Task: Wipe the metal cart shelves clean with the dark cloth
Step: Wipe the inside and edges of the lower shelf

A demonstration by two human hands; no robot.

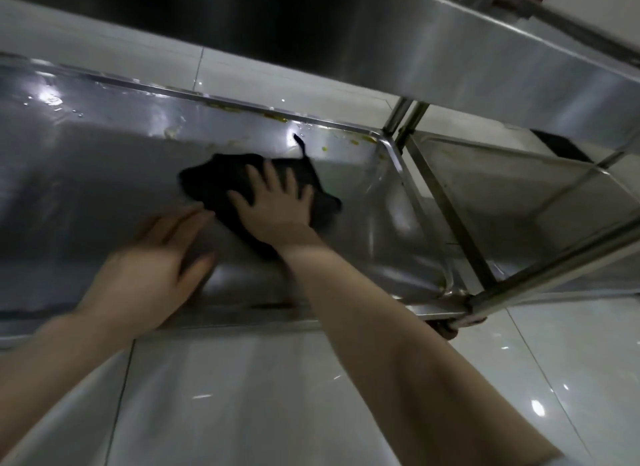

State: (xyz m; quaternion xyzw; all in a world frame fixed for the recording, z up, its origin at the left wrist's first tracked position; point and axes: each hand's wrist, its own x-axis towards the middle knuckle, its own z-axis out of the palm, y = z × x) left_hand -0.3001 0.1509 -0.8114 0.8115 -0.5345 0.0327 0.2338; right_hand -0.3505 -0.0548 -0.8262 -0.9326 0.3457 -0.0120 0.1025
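The dark cloth lies bunched on the lower metal cart shelf, right of its middle. My right hand presses flat on the cloth with spread fingers and hides much of it. My left hand hovers or rests just left of the cloth, fingers straight and blurred, its fingertips near the cloth's left edge. Yellow food bits and water drops sit along the shelf's far rim.
The upper cart shelf hangs overhead at the top right. A cart leg rises at the far right corner, a second metal shelf stands to the right, and a caster sits at the near corner. Glossy white tiled floor lies below.
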